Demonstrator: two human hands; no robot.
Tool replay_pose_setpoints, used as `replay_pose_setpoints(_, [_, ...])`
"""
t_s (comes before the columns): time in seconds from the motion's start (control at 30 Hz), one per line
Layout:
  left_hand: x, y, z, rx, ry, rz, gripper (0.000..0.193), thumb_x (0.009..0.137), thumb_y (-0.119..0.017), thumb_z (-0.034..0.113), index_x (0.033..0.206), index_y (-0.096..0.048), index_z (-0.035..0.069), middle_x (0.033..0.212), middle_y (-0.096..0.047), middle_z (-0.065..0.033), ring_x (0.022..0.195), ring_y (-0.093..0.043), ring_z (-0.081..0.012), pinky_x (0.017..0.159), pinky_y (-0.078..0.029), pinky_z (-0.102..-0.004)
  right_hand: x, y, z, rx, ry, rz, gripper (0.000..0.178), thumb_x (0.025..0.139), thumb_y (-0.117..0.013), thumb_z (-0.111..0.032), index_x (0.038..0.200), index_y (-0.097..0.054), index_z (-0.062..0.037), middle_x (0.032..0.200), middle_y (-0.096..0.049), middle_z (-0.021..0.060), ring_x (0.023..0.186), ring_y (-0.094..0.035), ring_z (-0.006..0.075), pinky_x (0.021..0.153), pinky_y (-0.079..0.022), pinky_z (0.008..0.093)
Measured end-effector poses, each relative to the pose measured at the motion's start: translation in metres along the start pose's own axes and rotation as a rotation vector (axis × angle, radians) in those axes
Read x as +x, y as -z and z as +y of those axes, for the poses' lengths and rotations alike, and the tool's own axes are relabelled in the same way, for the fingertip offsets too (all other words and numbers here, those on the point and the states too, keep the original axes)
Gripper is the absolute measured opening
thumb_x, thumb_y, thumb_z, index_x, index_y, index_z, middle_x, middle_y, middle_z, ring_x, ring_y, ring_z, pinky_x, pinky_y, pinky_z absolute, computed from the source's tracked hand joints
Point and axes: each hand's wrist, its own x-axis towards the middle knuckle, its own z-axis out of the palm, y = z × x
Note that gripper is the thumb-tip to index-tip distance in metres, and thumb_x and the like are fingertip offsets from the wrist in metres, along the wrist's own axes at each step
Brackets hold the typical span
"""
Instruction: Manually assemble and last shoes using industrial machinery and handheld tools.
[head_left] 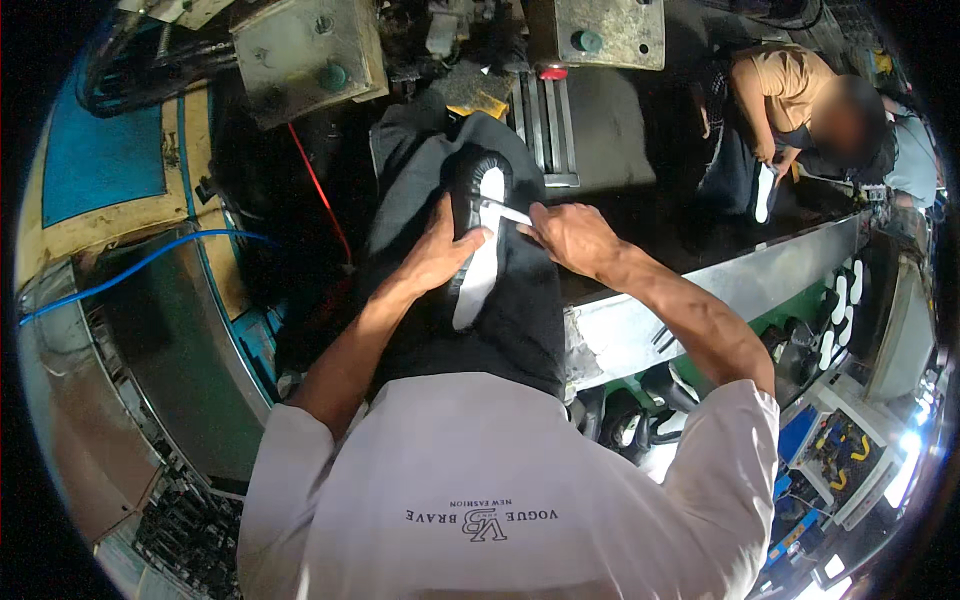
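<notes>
A black shoe upper with a white sole board [478,282] lies bottom up across my lap, its gathered toe edge pointing away from me. My left hand [438,252] is closed round the shoe's left side, the thumb pressed on the white board. My right hand [578,238] is closed on a slim pale tool [513,214]. The tool's end meets the shoe near the front of the white board. Whether it is a blade or another kind of tool, I cannot tell. My dark trousers [405,335] are under the shoe.
Metal machine boxes [310,65] stand ahead. A metal ledge [720,270] runs along my right, with several shoes [665,385] beyond it. At the far right another person [785,85] bends over a similar shoe [765,192]. A blue hose [150,260] curves at the left.
</notes>
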Motion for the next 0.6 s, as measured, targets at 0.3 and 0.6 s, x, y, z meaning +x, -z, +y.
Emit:
replay_pose_setpoints(0.3, [-0.046,0.012,-0.013,0.008,0.001,-0.077,0.11,0.101,-0.081,0.02,0.178,-0.004,0.003,0.176,-0.03,-0.0214,0.155,-0.04,-0.0283,0.124,-0.044,-0.0428,-0.015,-0.013,-0.02,0.195,-0.082,0.092,0.03,0.109,-0.069,-0.024,0.098,-0.058,0.002,0.073,-0.068,0.0268,0.067,-0.07,0.0476,0.058,-0.053,0.0537])
replay_pose_setpoints(0.6, [-0.051,-0.011,-0.033,0.06,-0.149,0.144,0.114,0.092,-0.086,0.015,0.178,-0.012,0.008,0.171,-0.035,-0.0327,0.156,-0.043,-0.0422,0.127,-0.04,-0.0464,-0.053,-0.046,-0.029,0.658,-0.335,0.226,0.036,0.115,-0.058,-0.027,0.104,-0.068,0.005,0.068,-0.069,0.0217,0.059,-0.071,0.041,0.055,-0.057,0.0482])
